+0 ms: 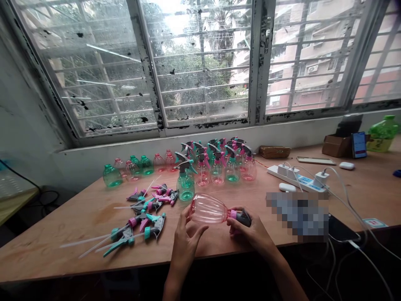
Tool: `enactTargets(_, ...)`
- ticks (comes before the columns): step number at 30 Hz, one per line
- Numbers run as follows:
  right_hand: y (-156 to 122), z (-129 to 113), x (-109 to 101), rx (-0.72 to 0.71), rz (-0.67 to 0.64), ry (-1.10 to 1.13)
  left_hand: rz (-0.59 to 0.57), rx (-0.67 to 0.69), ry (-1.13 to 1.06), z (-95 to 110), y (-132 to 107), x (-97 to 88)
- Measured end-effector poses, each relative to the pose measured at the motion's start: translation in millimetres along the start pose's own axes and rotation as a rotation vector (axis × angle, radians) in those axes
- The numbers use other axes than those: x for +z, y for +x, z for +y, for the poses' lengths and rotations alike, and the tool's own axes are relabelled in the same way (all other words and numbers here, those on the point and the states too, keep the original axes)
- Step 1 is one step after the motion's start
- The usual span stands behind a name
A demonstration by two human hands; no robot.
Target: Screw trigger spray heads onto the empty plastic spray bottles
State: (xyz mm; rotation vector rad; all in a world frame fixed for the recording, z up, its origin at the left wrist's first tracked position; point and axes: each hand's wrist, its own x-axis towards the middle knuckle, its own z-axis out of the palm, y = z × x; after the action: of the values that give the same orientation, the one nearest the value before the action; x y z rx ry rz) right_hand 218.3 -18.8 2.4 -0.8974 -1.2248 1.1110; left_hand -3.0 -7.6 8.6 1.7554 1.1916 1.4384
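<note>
A clear pink spray bottle (208,209) lies sideways above the table's front edge, its base to the left and its neck to the right. My left hand (185,234) holds it around the base, the thumb below the bottle. My right hand (250,230) grips the pink and dark grey trigger spray head (241,216) at the bottle's neck. The trigger is mostly hidden by my fingers. Left of my hands lie several loose spray heads (153,205) with dip tubes, in pink, teal and grey. A green spray bottle (187,190) with its head on stands just behind the held bottle.
Several headed spray bottles (217,171) stand by the window wall. Bottles without heads, such as a green one (112,176), are at back left. On the right are a white power strip (297,179) with cables, a phone (340,228), a cardboard box (336,145) and a green jug (382,133).
</note>
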Motion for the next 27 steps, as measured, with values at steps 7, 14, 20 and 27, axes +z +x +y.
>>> enactTargets(7,-0.6,-2.2,1.1,0.006,0.006,0.012,-0.028,-0.049,-0.07,4.2,-2.4,-0.7)
enactTargets(14,2.2,2.9,-1.4,0.008,0.003,0.001,-0.004,0.005,-0.031,-3.5,0.2,-1.1)
enactTargets(20,-0.6,-2.3,0.3,0.0,0.004,0.02,0.025,-0.023,0.019,2.6,-0.5,-1.2)
enactTargets(27,0.2,0.1,-0.9,-0.015,0.017,-0.009,0.004,-0.01,-0.072,1.5,-1.2,-0.5)
